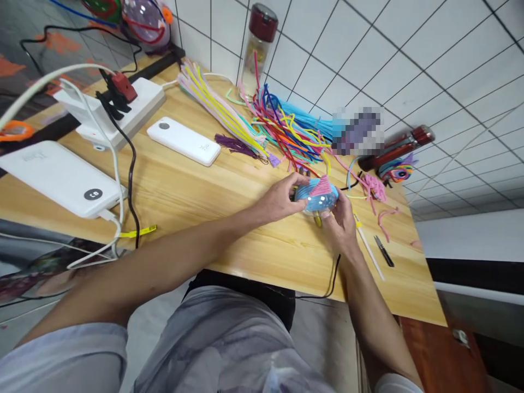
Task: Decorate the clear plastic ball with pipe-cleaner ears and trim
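Observation:
Between my two hands is a clear, rounded ball-like shell partly covered in blue pipe cleaners, with a pink ribbed triangular patch on top. My left hand grips its left side, thumb in front and fingers behind. On the right side my right hand is closed around it, thumb near the lower edge. The underside of the shell is hidden. Just below it a small yellowish object shows, too little of it to name. Behind my hands lies a tangle of colourful pipe cleaners.
Small black thread snips and a white stick lie to the right, near pink pipe cleaner pieces. A glass bottle stands by the tiled wall. Left are power banks, a power strip and loose cables.

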`<state>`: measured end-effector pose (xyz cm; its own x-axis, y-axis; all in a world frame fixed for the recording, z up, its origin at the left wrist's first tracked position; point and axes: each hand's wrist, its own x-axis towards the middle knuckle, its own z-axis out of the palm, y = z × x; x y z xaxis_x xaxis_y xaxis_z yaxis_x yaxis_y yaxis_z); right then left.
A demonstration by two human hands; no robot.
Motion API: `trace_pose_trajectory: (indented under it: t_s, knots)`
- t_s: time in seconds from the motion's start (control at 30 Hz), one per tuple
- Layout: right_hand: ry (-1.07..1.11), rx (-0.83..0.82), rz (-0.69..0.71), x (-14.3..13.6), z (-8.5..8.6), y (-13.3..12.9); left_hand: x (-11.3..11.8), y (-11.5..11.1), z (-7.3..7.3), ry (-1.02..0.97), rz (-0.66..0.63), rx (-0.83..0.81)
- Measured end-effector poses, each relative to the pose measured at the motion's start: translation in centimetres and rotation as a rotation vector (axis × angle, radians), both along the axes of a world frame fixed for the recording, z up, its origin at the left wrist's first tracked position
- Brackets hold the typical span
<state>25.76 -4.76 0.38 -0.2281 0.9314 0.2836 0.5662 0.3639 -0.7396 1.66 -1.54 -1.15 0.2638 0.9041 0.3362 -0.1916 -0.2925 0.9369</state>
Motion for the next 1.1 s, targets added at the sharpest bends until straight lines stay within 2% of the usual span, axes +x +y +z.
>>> trace_pose_trajectory:
  t_s: [0.17,0.4,0.7,1.1]
  knots:
    - [0.223,0.056,0.049,0.1,-1.0,-0.1,1.1,-0.3,-0.3,0.08,0.112,0.14]
    - [0.19,0.161,0.019,0.6,-2.0,-0.1,1.2,-1.1,-0.1,0.15,0.227,0.329]
    - [0.018,0.2,0.003,0.7,-1.7,-0.4,0.9,-1.7,0.0,0.241,0.199,0.392]
    - [-0.008,0.212,-0.021,0.3,-1.5,-0.3,0.4,-1.7,0.0,0.236,0.171,0.404]
